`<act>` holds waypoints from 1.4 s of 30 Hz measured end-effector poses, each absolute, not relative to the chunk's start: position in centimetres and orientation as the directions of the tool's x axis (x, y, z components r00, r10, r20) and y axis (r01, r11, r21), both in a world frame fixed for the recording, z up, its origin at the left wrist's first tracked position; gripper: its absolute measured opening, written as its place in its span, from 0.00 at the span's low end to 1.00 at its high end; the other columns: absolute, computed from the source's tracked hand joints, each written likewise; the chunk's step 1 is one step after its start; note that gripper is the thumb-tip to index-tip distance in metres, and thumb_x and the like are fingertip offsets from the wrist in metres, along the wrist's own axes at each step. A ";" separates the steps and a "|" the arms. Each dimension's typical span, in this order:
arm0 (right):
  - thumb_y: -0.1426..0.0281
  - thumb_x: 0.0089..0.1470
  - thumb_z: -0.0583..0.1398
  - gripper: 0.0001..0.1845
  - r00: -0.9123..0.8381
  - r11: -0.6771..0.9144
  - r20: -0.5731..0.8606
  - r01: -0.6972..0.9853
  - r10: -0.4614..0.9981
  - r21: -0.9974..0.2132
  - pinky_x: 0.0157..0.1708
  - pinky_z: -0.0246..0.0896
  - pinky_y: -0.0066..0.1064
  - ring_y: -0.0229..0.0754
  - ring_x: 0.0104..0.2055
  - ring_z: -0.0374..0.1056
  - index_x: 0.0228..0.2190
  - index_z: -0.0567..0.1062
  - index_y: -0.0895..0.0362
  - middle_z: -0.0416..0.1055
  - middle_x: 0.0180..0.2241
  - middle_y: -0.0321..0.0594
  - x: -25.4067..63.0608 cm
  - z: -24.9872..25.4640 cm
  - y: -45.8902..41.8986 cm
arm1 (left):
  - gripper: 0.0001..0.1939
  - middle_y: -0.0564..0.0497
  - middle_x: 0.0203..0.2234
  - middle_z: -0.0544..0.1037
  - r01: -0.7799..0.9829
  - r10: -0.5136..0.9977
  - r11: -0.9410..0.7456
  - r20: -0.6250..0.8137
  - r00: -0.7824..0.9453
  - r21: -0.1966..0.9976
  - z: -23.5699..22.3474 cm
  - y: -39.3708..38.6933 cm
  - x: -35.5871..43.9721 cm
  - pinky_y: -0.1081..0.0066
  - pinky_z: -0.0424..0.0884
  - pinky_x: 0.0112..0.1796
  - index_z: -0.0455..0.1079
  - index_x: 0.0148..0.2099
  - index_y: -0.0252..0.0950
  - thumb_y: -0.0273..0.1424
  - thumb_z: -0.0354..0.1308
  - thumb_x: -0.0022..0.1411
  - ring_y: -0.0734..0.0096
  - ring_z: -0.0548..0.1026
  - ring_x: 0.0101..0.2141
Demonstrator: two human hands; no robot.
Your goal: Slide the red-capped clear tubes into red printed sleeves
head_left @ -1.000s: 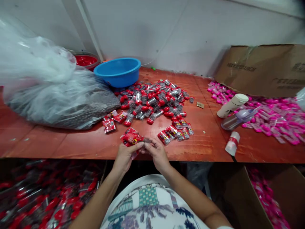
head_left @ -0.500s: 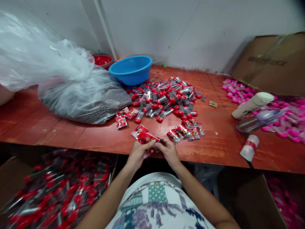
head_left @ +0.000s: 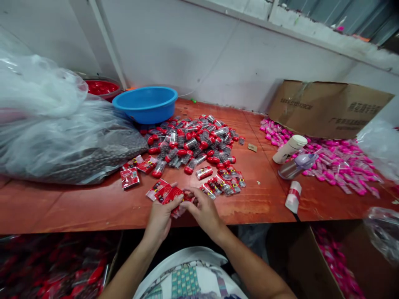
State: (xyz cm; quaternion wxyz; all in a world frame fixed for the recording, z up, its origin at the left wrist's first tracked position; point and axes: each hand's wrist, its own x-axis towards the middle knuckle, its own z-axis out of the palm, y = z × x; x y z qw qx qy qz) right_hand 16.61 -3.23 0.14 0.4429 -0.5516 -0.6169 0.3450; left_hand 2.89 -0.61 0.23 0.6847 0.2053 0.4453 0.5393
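Observation:
My left hand [head_left: 159,216] is closed around several red printed cards [head_left: 168,194], fanned out above the table's front edge. Thumb and fingers of my right hand [head_left: 204,211] are pinched at the right edge of these cards; what lies inside the fingers is partly hidden. Just beyond my right hand are red-printed packets [head_left: 226,185] with dark contents, and a single packet [head_left: 204,172] lies beside them. Behind is a heap of small clear bottles with red caps [head_left: 193,141]. More red cards [head_left: 129,178] are stacked to the left.
A large clear bag of dark pieces [head_left: 93,145] and a blue basin [head_left: 146,106] stand at the left. To the right are a white bottle [head_left: 289,149], a purple-lidded cup [head_left: 294,166], a white roll [head_left: 293,197], pink pieces [head_left: 333,166] and a carton [head_left: 327,108].
The view has swung right, showing more of the carton and pink pieces. A single packet now lies left of the packet group, where bare table showed. Both hands stay close together at the cards.

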 end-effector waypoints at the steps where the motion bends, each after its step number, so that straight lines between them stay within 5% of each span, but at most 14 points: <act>1: 0.68 0.55 0.58 0.19 -0.028 0.169 0.171 0.346 0.985 -0.923 0.43 0.66 0.33 0.42 0.42 0.70 0.50 0.70 0.47 0.74 0.43 0.37 15.9 0.1 -3.2 | 0.30 0.48 0.30 0.81 -0.560 0.926 0.314 -0.378 0.001 0.767 0.2 -0.7 2.9 0.73 0.75 0.31 0.72 0.46 0.34 0.23 0.72 0.37 0.67 0.79 0.29; 4: 0.70 0.57 0.56 0.19 -0.078 0.231 0.218 0.386 0.973 -0.893 0.46 0.64 0.34 0.43 0.46 0.70 0.51 0.69 0.46 0.74 0.46 0.36 15.2 0.1 -2.7 | 0.26 0.49 0.29 0.81 -0.566 0.929 0.285 -0.367 -0.034 0.773 0.4 -0.8 2.5 0.72 0.75 0.32 0.74 0.43 0.32 0.24 0.72 0.36 0.67 0.79 0.28; 8: 0.67 0.60 0.54 0.17 -0.228 0.292 0.192 0.587 0.955 -0.755 0.38 0.65 0.32 0.43 0.39 0.73 0.51 0.70 0.46 0.77 0.40 0.36 16.5 0.3 -0.6 | 0.20 0.48 0.29 0.81 -0.569 0.921 0.269 -0.381 -0.086 0.777 0.4 -0.6 1.7 0.71 0.74 0.34 0.76 0.37 0.30 0.24 0.72 0.38 0.67 0.79 0.29; 15: 0.74 0.62 0.49 0.18 -0.309 0.341 0.208 0.930 0.928 -0.138 0.48 0.54 0.39 0.50 0.50 0.60 0.50 0.70 0.58 0.68 0.52 0.49 19.2 -0.6 6.6 | 0.17 0.46 0.28 0.80 -0.615 0.885 0.262 -0.439 -0.154 0.744 0.1 0.1 0.5 0.71 0.73 0.28 0.74 0.33 0.28 0.28 0.72 0.38 0.70 0.77 0.24; 18: 0.72 0.62 0.50 0.15 -0.407 0.415 0.155 0.910 0.900 -0.023 0.48 0.52 0.39 0.52 0.54 0.55 0.46 0.72 0.58 0.70 0.49 0.47 19.2 -1.2 7.8 | 0.15 0.48 0.25 0.79 -0.655 0.864 0.286 -0.484 -0.140 0.699 0.2 0.1 -0.2 0.73 0.72 0.26 0.74 0.32 0.29 0.27 0.71 0.40 0.72 0.76 0.22; 26: 0.73 0.60 0.53 0.15 -0.563 0.565 0.055 0.823 0.825 -0.064 0.46 0.50 0.37 0.48 0.50 0.61 0.47 0.72 0.56 0.71 0.46 0.46 18.3 -0.4 6.8 | 0.04 0.50 0.20 0.77 -0.737 0.789 0.376 -0.611 -0.063 0.562 0.3 1.0 -1.1 0.75 0.70 0.20 0.71 0.30 0.32 0.23 0.64 0.51 0.73 0.73 0.19; 33: 0.75 0.59 0.52 0.13 -0.554 0.562 0.100 0.821 0.827 -0.099 0.48 0.55 0.39 0.49 0.45 0.66 0.40 0.75 0.63 0.74 0.40 0.52 16.9 -1.7 6.5 | 0.04 0.50 0.20 0.77 -0.736 0.795 0.346 -0.599 -0.099 0.582 0.6 1.1 -1.4 0.76 0.68 0.17 0.70 0.29 0.32 0.22 0.62 0.53 0.73 0.73 0.17; 37: 0.71 0.63 0.46 0.19 -0.435 0.515 0.303 0.812 0.848 -0.274 0.50 0.59 0.38 0.46 0.51 0.65 0.50 0.70 0.61 0.71 0.50 0.50 17.2 -3.1 5.2 | 0.04 0.50 0.20 0.77 -0.758 0.771 0.323 -0.622 -0.136 0.566 0.2 1.1 -1.6 0.75 0.70 0.18 0.70 0.29 0.31 0.21 0.62 0.53 0.72 0.74 0.18; 39: 0.69 0.64 0.45 0.19 -0.323 0.497 0.427 0.769 0.844 -0.402 0.49 0.61 0.37 0.45 0.50 0.67 0.51 0.69 0.58 0.72 0.49 0.48 17.3 -3.5 4.4 | 0.04 0.49 0.20 0.77 -0.770 0.765 0.325 -0.631 -0.127 0.549 0.0 1.2 -1.5 0.75 0.71 0.20 0.70 0.29 0.31 0.20 0.60 0.54 0.72 0.75 0.19; 42: 0.67 0.64 0.47 0.18 -0.319 0.508 0.444 0.754 0.837 -0.417 0.46 0.63 0.38 0.47 0.46 0.69 0.48 0.71 0.57 0.74 0.44 0.48 16.8 -3.4 3.7 | 0.04 0.50 0.19 0.77 -0.774 0.761 0.347 -0.641 -0.097 0.529 -0.1 1.3 -1.1 0.76 0.72 0.21 0.70 0.29 0.31 0.19 0.58 0.56 0.74 0.74 0.18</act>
